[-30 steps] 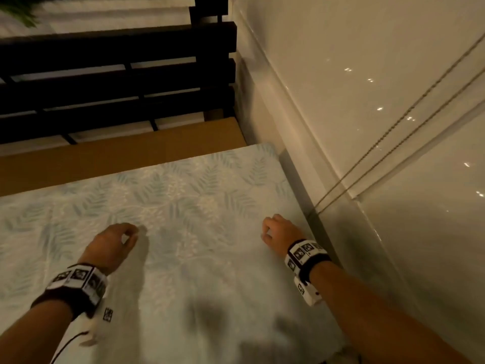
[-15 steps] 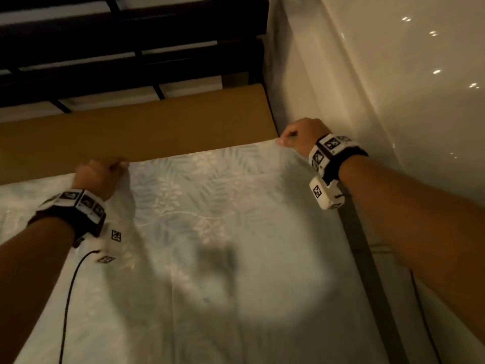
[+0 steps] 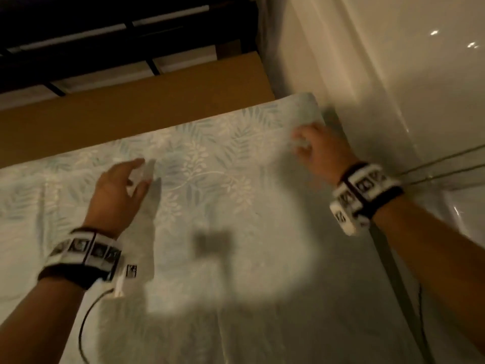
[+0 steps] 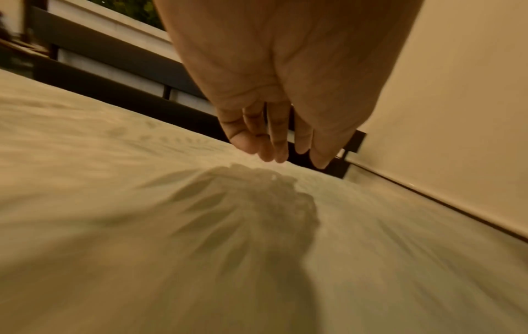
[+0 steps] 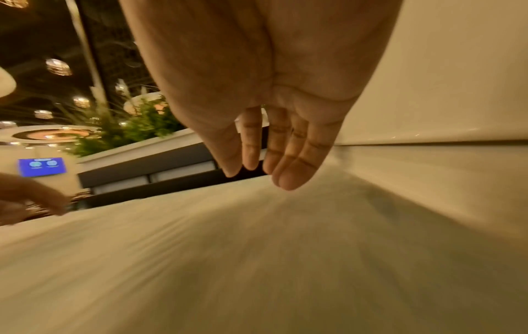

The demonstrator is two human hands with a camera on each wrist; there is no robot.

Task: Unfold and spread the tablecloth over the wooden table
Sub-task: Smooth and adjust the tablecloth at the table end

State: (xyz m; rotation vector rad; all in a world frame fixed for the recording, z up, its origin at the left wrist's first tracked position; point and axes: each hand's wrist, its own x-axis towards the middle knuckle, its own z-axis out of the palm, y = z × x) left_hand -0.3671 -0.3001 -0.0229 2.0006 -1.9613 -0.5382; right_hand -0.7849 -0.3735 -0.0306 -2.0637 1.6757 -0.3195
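A pale blue tablecloth with a leaf print lies spread flat over most of the wooden table, whose bare far strip shows beyond the cloth's edge. My left hand hovers just above the cloth near its far edge, fingers straight and empty. My right hand hovers above the cloth's far right corner, fingers extended, holding nothing. In the wrist views the left hand and the right hand both hang open over the blurred cloth.
A glossy cream wall runs close along the table's right side, with a narrow gap. A dark slatted railing stands behind the table. Planters with green plants lie beyond it. A cable trails from my left wrist.
Half a second ago both hands pinched the cloth's far edge; they have let go, pulled back toward me and opened. The cloth stays lying flat.
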